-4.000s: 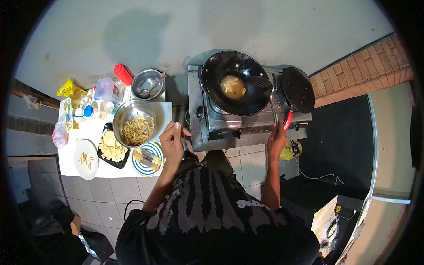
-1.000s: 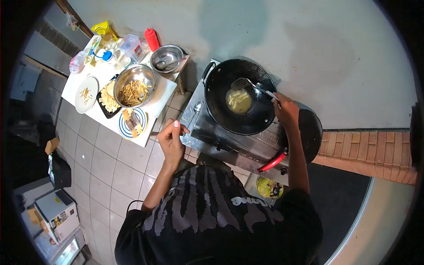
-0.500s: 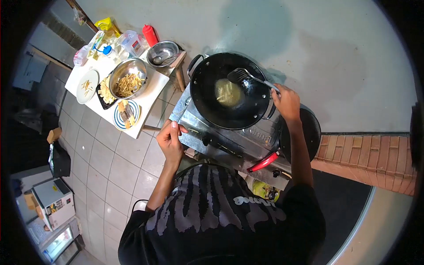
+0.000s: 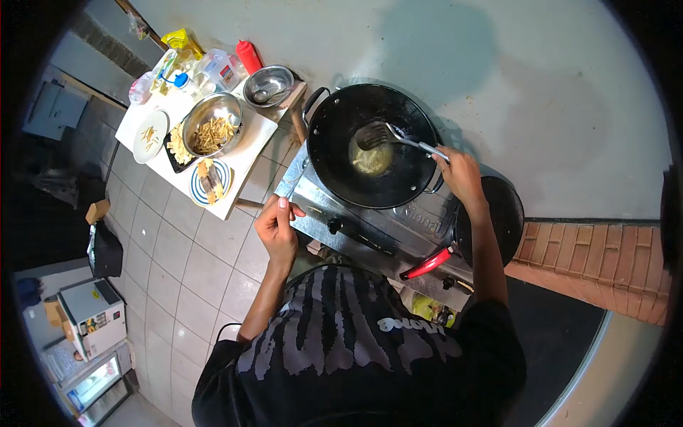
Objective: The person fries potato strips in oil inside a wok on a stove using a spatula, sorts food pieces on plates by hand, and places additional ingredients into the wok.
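Note:
My right hand (image 4: 462, 176) grips the grey handle of a slotted spatula (image 4: 409, 141). The spatula's dark head is down inside a black wok (image 4: 334, 167), over a small pool of oil (image 4: 371, 161) with pale fries in it; blur hides their detail. Under the wok stands a metal gas stove (image 4: 341, 217). My left hand (image 4: 276, 222) hovers by the stove's left front edge, fingers curled in and thumb raised, with nothing visible in it.
On the white table (image 4: 250, 153) at left are a steel bowl of fries (image 4: 213, 139), a striped plate (image 4: 226, 186), a white plate (image 4: 151, 146), an empty-looking steel bowl (image 4: 281, 78) and a red squeeze bottle (image 4: 249, 55). A red-handled pan (image 4: 504, 220) sits right of the wok.
The spatula head has shifted slightly left and down within the wok, turning so it covers part of the oil and fries. My left hand stays nearly still; the whole view has tilted slightly.

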A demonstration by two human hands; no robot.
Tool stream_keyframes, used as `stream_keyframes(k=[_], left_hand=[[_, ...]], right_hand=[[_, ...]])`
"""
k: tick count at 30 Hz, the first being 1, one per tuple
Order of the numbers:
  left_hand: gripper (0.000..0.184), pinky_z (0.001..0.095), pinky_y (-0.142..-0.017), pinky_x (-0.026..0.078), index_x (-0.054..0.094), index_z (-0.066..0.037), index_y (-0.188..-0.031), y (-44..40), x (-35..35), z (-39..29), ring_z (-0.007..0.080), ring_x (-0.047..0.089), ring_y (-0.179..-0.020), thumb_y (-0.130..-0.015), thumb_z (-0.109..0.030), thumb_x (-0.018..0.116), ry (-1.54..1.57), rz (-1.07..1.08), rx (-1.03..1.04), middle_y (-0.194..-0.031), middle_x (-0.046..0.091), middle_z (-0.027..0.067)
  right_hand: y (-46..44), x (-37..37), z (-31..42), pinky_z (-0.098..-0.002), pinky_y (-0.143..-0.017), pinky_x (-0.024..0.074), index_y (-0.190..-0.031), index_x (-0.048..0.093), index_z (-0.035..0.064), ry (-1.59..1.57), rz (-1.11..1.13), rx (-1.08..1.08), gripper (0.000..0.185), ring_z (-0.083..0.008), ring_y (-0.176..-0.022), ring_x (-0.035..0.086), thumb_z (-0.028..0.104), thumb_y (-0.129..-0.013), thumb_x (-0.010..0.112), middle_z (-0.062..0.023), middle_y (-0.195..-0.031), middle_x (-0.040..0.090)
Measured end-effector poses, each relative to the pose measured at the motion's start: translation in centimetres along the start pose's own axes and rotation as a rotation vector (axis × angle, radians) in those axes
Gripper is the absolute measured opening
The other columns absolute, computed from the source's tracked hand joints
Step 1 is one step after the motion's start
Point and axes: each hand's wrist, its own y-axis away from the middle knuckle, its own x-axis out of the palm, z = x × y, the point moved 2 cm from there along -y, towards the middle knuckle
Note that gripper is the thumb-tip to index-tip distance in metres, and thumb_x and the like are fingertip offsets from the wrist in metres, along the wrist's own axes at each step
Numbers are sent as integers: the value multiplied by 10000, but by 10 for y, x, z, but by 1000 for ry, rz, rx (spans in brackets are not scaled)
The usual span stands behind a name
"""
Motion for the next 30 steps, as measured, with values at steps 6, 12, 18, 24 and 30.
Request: stream_keyframes(k=[6,12,18,24,30], left_hand=[[413,255,-573,317,543,43,-633,-3,2,-3,100,411,-597,-974,-174,460,-16,29,5,-614,510,53],[381,257,-562,327,569,49,-651,-3,0,0,99,413,-591,-963,-156,493,5,38,-6,-604,528,60],[376,256,-564,329,570,48,-649,-2,-2,3,99,417,-593,-961,-148,497,13,46,-6,-607,533,60],[373,258,-564,328,573,46,-651,1,-5,2,99,417,-592,-961,-146,495,8,35,-7,-603,531,58],[389,263,-564,326,575,45,-638,4,-6,3,102,416,-585,-962,-153,489,-26,34,-6,-597,520,53]], right_hand=[[6,2,3,-478,-709,466,-1034,661,49,44,15,67,296,-396,-813,618,295,-899,566,-219,-815,642],[12,0,9,-474,-713,462,-1045,654,32,-8,-1,114,309,-397,-823,618,290,-900,567,-227,-840,643],[14,2,10,-472,-717,465,-1054,654,50,-34,0,130,294,-399,-825,618,287,-902,568,-227,-850,645],[13,5,7,-464,-725,477,-1061,656,59,-30,8,133,305,-390,-828,626,303,-899,571,-218,-875,652],[14,7,11,-451,-734,488,-1059,664,59,2,40,154,308,-379,-836,634,305,-897,574,-213,-886,659]])
